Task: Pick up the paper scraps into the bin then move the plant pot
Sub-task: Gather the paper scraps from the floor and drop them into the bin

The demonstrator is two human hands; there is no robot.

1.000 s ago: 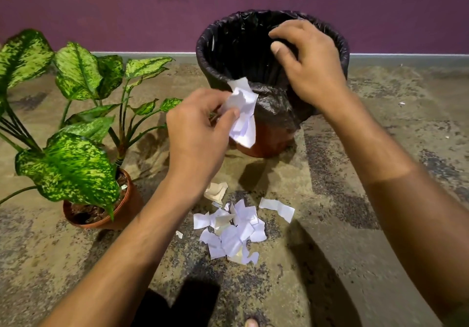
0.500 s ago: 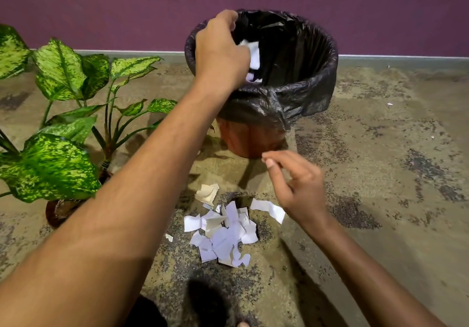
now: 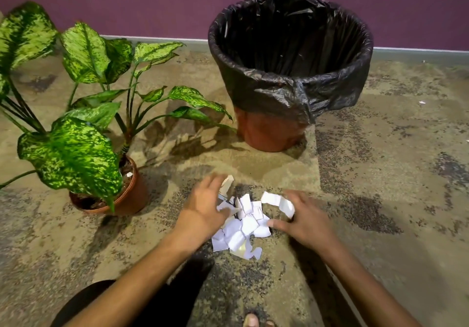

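Both your hands are down at the paper scraps (image 3: 243, 221), a white heap on the floor (image 3: 380, 200) in the near middle. Your left hand (image 3: 203, 212) lies against the heap's left edge, fingers (image 3: 214, 182) loosely spread, touching scraps but not visibly gripping any. Your right hand (image 3: 304, 221) sits at the right edge; a longer strip (image 3: 279, 202) lies against its fingers, but motion blur means you cannot tell if it is pinched or merely touched.

Most scraps remain on the floor, so step one looks well short of done. The bin (image 3: 291, 55), black-lined, stands open just beyond the heap; its contents cannot be seen. One stray scrap (image 3: 422, 102) lies far right. The plant pot (image 3: 127, 194), left of the heap, awaits moving.
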